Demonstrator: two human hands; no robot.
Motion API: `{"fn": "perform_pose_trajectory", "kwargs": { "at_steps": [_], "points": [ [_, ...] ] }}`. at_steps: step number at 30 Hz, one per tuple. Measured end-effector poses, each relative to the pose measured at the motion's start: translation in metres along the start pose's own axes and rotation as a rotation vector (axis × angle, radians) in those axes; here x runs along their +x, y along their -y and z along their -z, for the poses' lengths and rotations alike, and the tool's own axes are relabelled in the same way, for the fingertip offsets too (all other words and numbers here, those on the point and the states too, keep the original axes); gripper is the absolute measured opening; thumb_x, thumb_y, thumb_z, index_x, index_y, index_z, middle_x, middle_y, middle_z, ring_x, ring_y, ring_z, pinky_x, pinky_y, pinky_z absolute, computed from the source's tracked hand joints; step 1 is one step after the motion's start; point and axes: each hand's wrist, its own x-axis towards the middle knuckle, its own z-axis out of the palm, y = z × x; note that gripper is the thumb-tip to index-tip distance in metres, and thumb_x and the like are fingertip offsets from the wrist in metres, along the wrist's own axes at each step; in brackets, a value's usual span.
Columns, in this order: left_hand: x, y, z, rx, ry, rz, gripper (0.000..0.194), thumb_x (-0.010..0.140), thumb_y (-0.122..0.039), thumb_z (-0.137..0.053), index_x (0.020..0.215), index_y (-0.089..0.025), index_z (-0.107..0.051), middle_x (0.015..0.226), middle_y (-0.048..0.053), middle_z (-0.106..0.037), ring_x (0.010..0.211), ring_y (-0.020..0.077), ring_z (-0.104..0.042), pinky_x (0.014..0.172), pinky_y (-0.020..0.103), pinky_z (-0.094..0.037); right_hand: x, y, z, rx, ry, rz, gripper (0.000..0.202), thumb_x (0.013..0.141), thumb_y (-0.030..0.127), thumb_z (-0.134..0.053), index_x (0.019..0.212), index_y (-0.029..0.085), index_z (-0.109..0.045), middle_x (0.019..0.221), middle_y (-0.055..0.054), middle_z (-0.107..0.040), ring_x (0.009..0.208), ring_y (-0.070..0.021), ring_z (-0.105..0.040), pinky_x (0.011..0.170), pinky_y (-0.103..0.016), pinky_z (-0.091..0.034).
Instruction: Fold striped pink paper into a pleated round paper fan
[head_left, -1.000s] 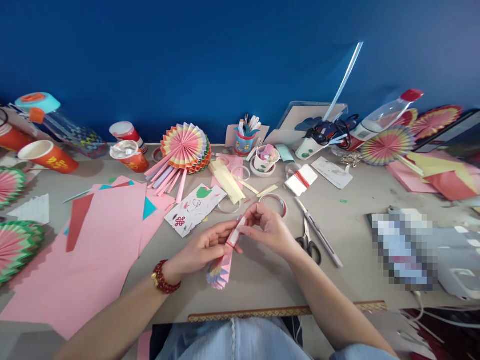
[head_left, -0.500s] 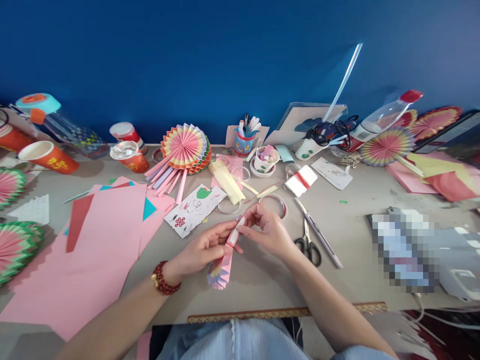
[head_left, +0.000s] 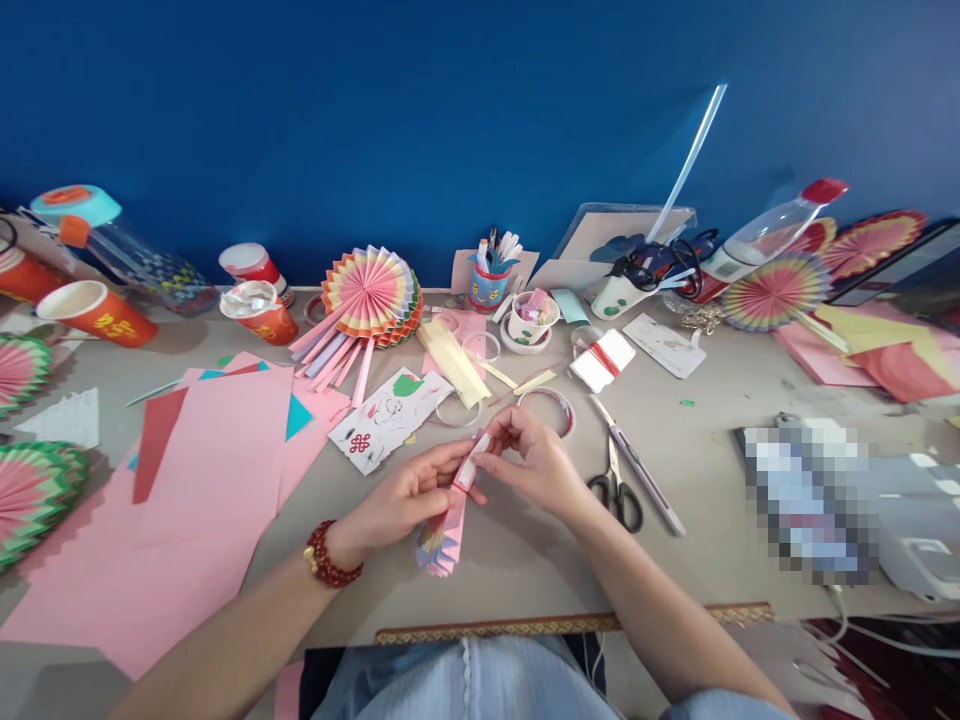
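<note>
A folded pink paper fan (head_left: 450, 525), pleated and narrow, is held between my hands above the table's front part. Red thread or band goes round its middle, and a white strip (head_left: 469, 467) lies along its upper part. My left hand (head_left: 409, 492) grips the fan around its middle, thumb on top. My right hand (head_left: 525, 462) pinches at the upper end of the white strip. The fan's lower end spreads a little, showing yellow and blue-purple edges.
Scissors (head_left: 616, 490) and a grey-white cutter (head_left: 649, 480) lie right of my right hand. A tape roll (head_left: 568, 415) is just behind it. Pink sheets (head_left: 210, 470) cover the left. Finished fans (head_left: 367, 290), cups (head_left: 97, 313) and a bottle (head_left: 769, 235) stand along the wall.
</note>
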Motion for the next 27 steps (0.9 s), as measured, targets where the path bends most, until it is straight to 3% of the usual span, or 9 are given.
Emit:
{"fn": "perform_pose_trajectory", "kwargs": {
  "at_steps": [10,23,27],
  "points": [
    [0.0,0.001,0.0,0.012,-0.003,-0.004,0.056,0.091,-0.02,-0.06,0.144,-0.027,-0.044,0.136,0.015,-0.057,0.105,0.0231,-0.065,0.069,0.025,-0.049,-0.001,0.0,0.0,-0.023,-0.005,0.004,0.019,0.081,0.024,-0.071,0.089,0.021,-0.054,0.082,0.0,-0.063,0.072,-0.0151,-0.061,0.07,-0.029,-0.051],
    [-0.004,0.002,-0.007,0.105,-0.059,-0.065,0.067,0.094,-0.017,-0.055,0.152,-0.034,-0.026,0.138,0.012,-0.055,0.107,0.0215,-0.063,0.081,0.03,-0.052,-0.004,0.01,-0.004,-0.269,-0.09,0.08,0.019,0.08,0.019,-0.067,0.092,0.022,-0.052,0.081,0.002,-0.06,0.076,-0.0156,-0.061,0.072,-0.029,-0.048],
    [-0.003,0.0,-0.01,0.129,-0.071,-0.093,0.063,0.095,-0.018,-0.054,0.149,-0.034,-0.028,0.136,0.012,-0.055,0.106,0.0212,-0.063,0.078,0.029,-0.052,-0.004,0.009,-0.004,-0.334,-0.118,0.103,0.02,0.081,0.021,-0.067,0.094,0.023,-0.053,0.081,0.002,-0.06,0.076,-0.0165,-0.059,0.071,-0.03,-0.047]
  ]
}}
